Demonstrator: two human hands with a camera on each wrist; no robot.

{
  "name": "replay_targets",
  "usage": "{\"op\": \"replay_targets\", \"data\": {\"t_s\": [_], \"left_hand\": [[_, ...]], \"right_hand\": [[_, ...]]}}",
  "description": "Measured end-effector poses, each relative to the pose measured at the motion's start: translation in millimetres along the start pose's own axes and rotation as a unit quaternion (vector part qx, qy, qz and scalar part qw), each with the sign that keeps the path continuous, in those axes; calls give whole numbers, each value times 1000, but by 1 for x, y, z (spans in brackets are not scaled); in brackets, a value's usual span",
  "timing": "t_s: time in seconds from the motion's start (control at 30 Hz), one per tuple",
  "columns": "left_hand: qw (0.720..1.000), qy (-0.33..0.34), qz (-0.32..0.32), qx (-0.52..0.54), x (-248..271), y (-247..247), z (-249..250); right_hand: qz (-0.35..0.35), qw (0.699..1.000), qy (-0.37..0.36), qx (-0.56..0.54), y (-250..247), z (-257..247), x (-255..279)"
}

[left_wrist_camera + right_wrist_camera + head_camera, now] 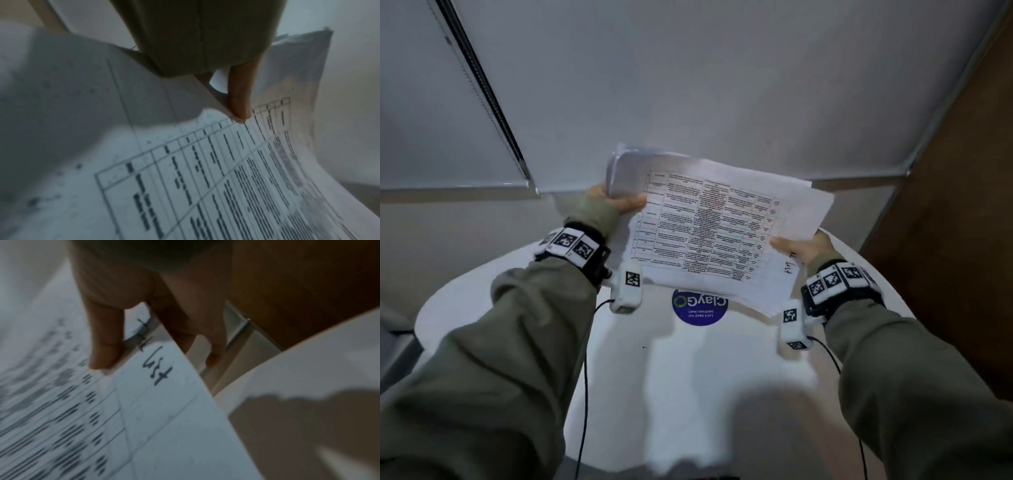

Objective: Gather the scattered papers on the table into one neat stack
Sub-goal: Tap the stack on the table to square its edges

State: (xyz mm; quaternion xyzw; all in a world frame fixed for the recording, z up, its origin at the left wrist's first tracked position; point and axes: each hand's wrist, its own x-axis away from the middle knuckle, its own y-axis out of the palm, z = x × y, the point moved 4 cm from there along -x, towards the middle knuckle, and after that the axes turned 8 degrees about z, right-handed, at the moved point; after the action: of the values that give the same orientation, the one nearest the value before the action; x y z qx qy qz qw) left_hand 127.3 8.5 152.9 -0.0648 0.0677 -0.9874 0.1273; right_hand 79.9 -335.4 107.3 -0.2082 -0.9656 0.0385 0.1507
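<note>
A bundle of white papers (709, 226), its top sheet printed with a table, is lifted above the round white table (688, 394). My left hand (619, 202) grips its far left edge, thumb on top of the sheets (240, 104). My right hand (801, 246) pinches the near right corner, with the thumb (107, 352) pressing the top sheet (160, 410) next to handwritten words and the other fingers underneath. The sheets are fanned unevenly, and the far left corner curls upward (304, 53). The top sheet (205, 178) bends under my left thumb.
A round blue sticker (700, 308) sits on the table under the papers. Grey wall panels (688, 85) rise behind the table, and a brown wooden surface (962, 205) stands to the right. Cables hang from both wrist cameras.
</note>
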Motion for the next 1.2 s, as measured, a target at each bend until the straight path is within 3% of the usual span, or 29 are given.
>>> {"op": "replay_targets", "data": {"t_s": [0.17, 0.27, 0.37, 0.57, 0.8, 0.93, 1.1, 1.2], "left_hand": [[999, -14, 42, 4, -1, 5, -29], [998, 20, 36, 52, 2, 11, -30], [998, 20, 47, 32, 6, 12, -43], [995, -90, 38, 6, 31, 6, -116], [997, -59, 52, 28, 24, 5, -106], [997, -77, 22, -13, 30, 6, -121], [995, -90, 36, -40, 30, 5, -117], [997, -42, 68, 10, 33, 3, -98]], "right_hand": [[86, 996, -19, -7, 10, 2, -2], [97, 994, -35, -40, 8, 5, -2], [95, 994, -35, -42, 7, 17, 1], [57, 997, 42, 14, 11, 75, 10], [73, 997, 32, 21, 10, 66, 6], [65, 996, 33, 53, 7, 72, 9], [76, 995, 41, 48, 7, 68, 9], [81, 996, 24, 43, 8, 64, 13]]}}
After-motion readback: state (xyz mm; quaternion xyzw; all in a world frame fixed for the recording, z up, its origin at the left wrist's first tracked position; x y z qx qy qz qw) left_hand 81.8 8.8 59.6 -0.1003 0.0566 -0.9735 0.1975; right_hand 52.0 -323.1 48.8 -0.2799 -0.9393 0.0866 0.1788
